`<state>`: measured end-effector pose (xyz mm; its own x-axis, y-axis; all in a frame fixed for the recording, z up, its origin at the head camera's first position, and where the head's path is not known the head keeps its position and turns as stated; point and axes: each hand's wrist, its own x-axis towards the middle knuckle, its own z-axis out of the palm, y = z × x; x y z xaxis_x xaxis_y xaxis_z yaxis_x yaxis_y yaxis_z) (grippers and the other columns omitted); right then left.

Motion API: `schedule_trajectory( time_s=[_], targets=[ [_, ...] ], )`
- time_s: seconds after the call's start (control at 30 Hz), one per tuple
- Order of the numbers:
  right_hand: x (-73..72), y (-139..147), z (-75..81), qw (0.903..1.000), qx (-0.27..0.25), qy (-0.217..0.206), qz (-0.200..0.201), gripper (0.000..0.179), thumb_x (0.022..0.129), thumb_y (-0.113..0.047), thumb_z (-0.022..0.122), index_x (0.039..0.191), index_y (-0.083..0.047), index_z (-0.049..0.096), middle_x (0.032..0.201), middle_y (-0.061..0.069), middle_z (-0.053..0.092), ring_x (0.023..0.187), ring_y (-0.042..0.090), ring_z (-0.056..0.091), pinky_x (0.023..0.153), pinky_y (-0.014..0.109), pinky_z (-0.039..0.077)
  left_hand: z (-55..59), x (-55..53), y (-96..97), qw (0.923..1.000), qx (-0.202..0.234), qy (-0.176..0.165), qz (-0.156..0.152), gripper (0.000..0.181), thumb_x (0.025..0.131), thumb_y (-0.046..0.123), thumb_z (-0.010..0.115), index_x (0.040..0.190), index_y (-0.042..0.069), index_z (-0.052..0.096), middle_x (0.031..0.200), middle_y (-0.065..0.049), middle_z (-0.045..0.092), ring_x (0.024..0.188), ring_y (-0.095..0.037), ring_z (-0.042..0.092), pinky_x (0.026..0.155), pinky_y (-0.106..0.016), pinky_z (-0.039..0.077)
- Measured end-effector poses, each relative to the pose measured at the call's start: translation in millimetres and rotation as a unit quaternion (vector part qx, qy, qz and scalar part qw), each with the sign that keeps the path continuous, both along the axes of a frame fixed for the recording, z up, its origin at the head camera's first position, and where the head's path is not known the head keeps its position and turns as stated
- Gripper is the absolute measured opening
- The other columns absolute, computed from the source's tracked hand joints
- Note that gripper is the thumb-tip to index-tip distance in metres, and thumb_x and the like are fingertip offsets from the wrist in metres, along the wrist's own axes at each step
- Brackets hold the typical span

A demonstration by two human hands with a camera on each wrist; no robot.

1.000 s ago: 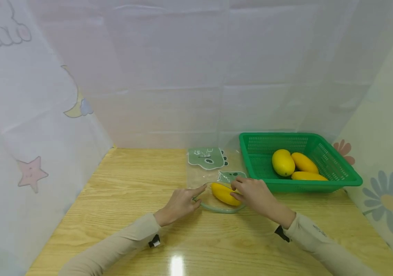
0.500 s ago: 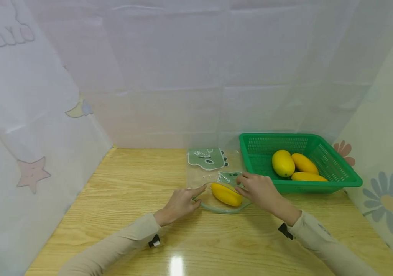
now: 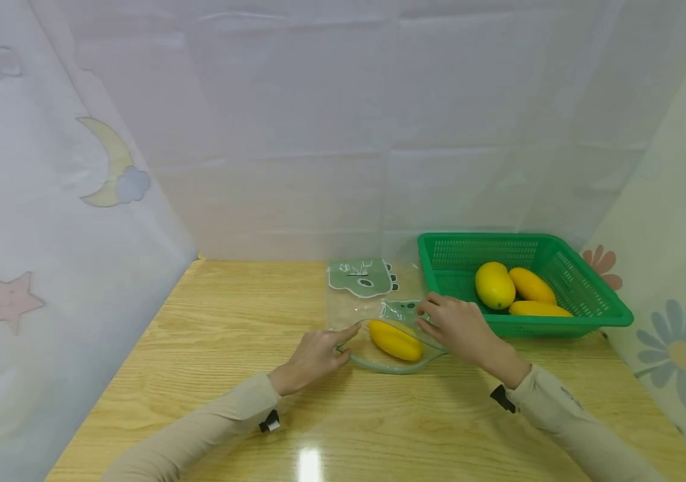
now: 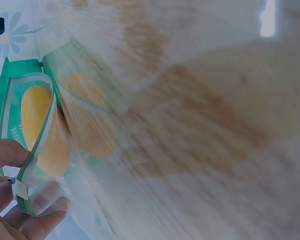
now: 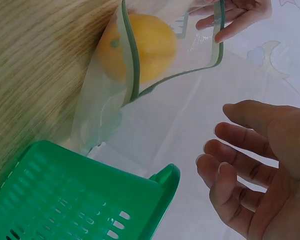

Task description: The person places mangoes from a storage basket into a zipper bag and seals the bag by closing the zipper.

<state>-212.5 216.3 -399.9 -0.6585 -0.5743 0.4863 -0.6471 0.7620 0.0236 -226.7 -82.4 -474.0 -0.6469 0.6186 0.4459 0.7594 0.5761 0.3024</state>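
The left hand [image 3: 315,355] grips a clear, green-rimmed plastic bag [image 3: 379,367] by its left mouth corner, beside a small white slider [image 4: 20,189] seen only from the left wrist. The right hand [image 3: 463,331], overlapping the bag in the head view, is empty, loosely bent and apart from it in the right wrist view. A yellow oval fruit [image 3: 395,341] lies inside; at the wooden table [image 3: 228,314]'s far right corner, a green plastic basket [image 3: 547,327] holds three yellow fruits [image 3: 494,285].
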Motion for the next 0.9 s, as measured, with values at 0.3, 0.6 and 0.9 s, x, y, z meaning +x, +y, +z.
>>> schedule_trajectory(
  time_s=[0.3, 0.6, 0.9],
  targets=[
    [-6.1, 9, -0.1, 0.9996, 0.002, 0.021, -0.018, 0.011, 0.088, -0.019, 0.075, 0.091, -0.011, 0.071, 0.081, 0.001, 0.06, 0.057, 0.012, 0.052, 0.043, 0.02, 0.039, 0.9, -0.3, 0.0, 1.0, -0.006, -0.002, 0.0, 0.051, 0.086, 0.009, 0.075, 0.135, 0.007, 0.061, 0.105, -0.008, 0.074, 0.045, 0.002, 0.025, 0.038, -0.013, 0.024],
    [-10.7, 19, 2.9, 0.9991, 0.011, 0.017, -0.039, 0.014, 0.088, -0.019, 0.076, 0.095, -0.008, 0.072, 0.083, 0.004, 0.061, 0.057, 0.013, 0.052, 0.041, 0.02, 0.036, -0.3, -1.3, -0.4, 1.0, -0.002, -0.001, 0.001, 0.051, 0.085, 0.009, 0.075, 0.134, 0.008, 0.062, 0.112, -0.007, 0.072, 0.045, 0.003, 0.025, 0.038, -0.013, 0.025],
    [-16.3, 28, 3.4, 0.9982, 0.006, -0.009, -0.059, 0.017, 0.09, -0.02, 0.074, 0.097, -0.005, 0.072, 0.088, 0.007, 0.063, 0.048, 0.006, 0.044, 0.038, 0.02, 0.032, -0.8, -1.4, -0.2, 1.0, 0.001, 0.003, -0.006, 0.052, 0.084, 0.007, 0.076, 0.135, 0.006, 0.061, 0.112, -0.007, 0.072, 0.046, 0.002, 0.026, 0.039, -0.014, 0.025]
  ],
)
